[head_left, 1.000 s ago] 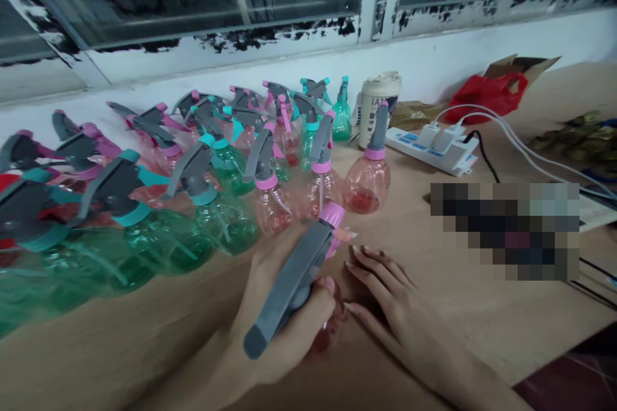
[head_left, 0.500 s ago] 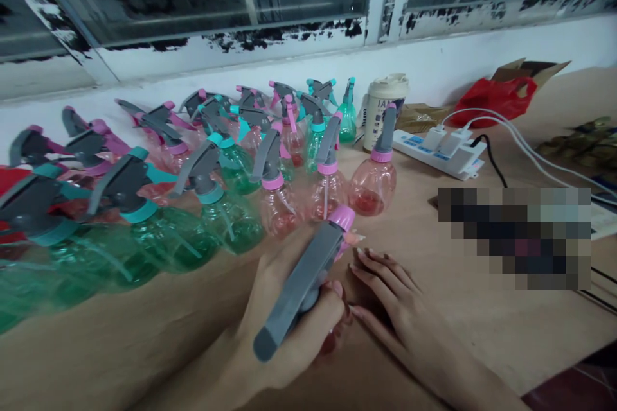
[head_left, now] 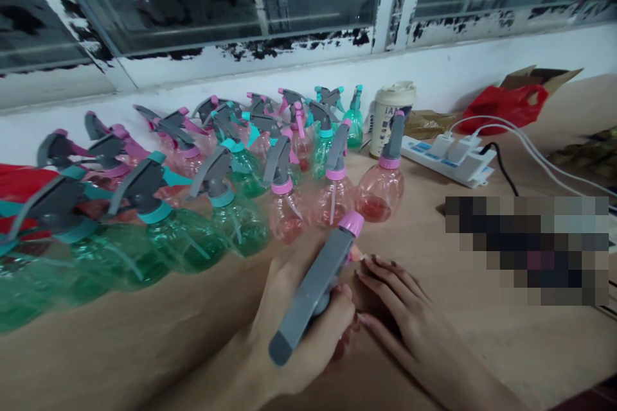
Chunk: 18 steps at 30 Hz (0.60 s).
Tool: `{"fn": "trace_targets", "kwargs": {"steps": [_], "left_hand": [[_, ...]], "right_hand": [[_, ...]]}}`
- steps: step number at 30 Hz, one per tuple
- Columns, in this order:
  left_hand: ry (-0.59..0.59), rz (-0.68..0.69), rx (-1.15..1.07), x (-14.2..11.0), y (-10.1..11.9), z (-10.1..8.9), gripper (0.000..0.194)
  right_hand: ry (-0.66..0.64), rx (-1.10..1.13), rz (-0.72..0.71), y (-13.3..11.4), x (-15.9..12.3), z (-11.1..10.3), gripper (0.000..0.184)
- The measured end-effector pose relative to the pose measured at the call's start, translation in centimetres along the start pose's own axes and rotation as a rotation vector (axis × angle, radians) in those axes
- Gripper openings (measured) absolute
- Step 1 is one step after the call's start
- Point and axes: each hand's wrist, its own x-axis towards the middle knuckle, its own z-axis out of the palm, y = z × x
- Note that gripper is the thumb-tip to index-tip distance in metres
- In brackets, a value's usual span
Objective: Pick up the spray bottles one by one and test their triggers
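My left hand (head_left: 301, 321) is closed around a spray bottle (head_left: 315, 292) with a grey head, a pink nozzle tip and a little of its reddish body showing below my fingers. Most of that body is hidden by the hand. Palm down on the table, my right hand (head_left: 409, 308) has its fingers stretched out, fingertips close beside the held bottle; whether they touch it I cannot tell. Just beyond stand a pink spray bottle (head_left: 380, 192) and another pink one (head_left: 332, 196). Green spray bottles (head_left: 186, 237) line up to the left.
Behind the front row, more pink and green bottles crowd toward the wall. A paper cup (head_left: 391, 119), a white power strip (head_left: 448, 157) with plugs and cables, and a red plastic bag (head_left: 504, 108) are at the back right. A pixelated patch covers something at right.
The whole scene has shifted slightly right and down in the view. Both hands keep nearly the same pose, the left one still around the spray bottle.
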Motion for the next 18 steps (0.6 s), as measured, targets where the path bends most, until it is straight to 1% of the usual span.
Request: {"fn": "trace_targets", "kwargs": {"steps": [3, 7, 11, 15, 18], "left_hand": [[-0.074, 0.058, 0.012, -0.18, -0.21, 0.01, 0.021], [-0.082, 0.092, 0.022, -0.12, -0.23, -0.12, 0.02], [-0.099, 0.097, 0.014, 0.04, -0.08, -0.19, 0.027], [-0.068, 0.08, 0.03, -0.07, -0.12, -0.05, 0.019], [-0.06, 0.086, 0.037, -0.24, -0.2, 0.11, 0.017]], "right_hand": [[-0.003, -0.003, 0.002, 0.01, -0.02, 0.15, 0.047], [-0.02, -0.011, 0.008, 0.05, -0.05, 0.14, 0.048], [-0.032, -0.029, 0.004, 0.1, -0.13, 0.11, 0.048], [-0.023, -0.032, -0.009, 0.14, -0.14, 0.16, 0.047], [-0.021, -0.028, -0.009, 0.17, -0.13, 0.19, 0.047]]}}
